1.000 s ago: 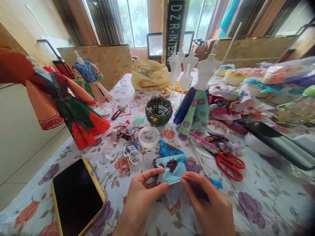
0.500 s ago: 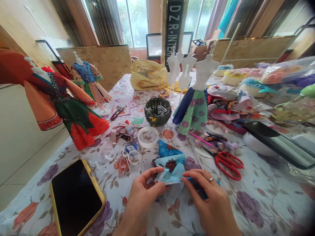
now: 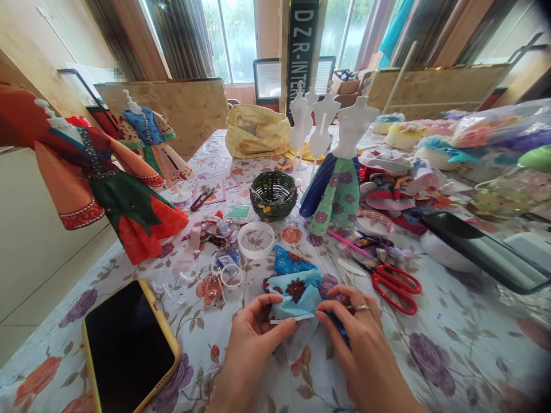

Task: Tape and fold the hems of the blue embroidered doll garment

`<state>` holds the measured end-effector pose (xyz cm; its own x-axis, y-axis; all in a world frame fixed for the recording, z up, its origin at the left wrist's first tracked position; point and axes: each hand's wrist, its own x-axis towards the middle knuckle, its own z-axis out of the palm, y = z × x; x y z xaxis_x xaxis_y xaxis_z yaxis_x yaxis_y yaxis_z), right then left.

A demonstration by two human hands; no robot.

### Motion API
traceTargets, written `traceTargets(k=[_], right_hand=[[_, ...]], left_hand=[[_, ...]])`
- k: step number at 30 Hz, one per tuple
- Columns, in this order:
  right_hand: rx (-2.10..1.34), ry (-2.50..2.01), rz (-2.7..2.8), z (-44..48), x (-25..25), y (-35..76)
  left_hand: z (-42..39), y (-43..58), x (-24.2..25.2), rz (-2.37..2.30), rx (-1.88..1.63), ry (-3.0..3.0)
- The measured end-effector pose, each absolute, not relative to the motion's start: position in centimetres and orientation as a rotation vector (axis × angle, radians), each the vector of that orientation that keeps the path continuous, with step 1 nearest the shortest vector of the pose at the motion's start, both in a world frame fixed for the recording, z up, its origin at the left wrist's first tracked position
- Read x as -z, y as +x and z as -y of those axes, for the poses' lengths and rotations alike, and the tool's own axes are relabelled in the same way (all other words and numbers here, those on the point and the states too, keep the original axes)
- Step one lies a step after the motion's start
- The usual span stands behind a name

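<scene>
A small piece of light-blue patterned fabric (image 3: 297,289) with a dark red flower and a stitched lower edge lies between my hands. My left hand (image 3: 253,332) grips its left side, thumb along the lower edge and index finger on top. At the right end of that edge, my right hand (image 3: 359,338), with a ring on one finger, pinches the cloth. Darker blue fabric shows partly under the right fingers. Behind the piece spreads a deeper blue patterned part (image 3: 293,261). Red-handled scissors (image 3: 395,287) lie to the right of my right hand.
A phone in a yellow case (image 3: 131,347) lies at left front. Beyond the fabric are a white ring (image 3: 255,241), beads and a dark woven basket (image 3: 273,195). Dressed doll forms stand at left (image 3: 116,178) and centre right (image 3: 338,189). Another phone (image 3: 486,249) leans at right.
My left thumb has slid right along the fabric's lower edge. The right hand still pinches the edge, its fingers slightly shifted. The whole view has moved a little.
</scene>
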<state>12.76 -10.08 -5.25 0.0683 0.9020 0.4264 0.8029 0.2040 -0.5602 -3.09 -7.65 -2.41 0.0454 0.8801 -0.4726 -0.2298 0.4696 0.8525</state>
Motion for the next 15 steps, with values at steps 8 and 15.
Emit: traceTargets(k=[8,15], right_hand=[[-0.213,-1.569,1.778,9.77,5.01,12.48],[-0.287,-1.585,1.791,9.69,4.67,12.35]], left_hand=[[7.52,-3.11,2.5,-1.241,-0.935,0.69],[7.74,-3.14,2.27,-1.301,-0.958,0.661]])
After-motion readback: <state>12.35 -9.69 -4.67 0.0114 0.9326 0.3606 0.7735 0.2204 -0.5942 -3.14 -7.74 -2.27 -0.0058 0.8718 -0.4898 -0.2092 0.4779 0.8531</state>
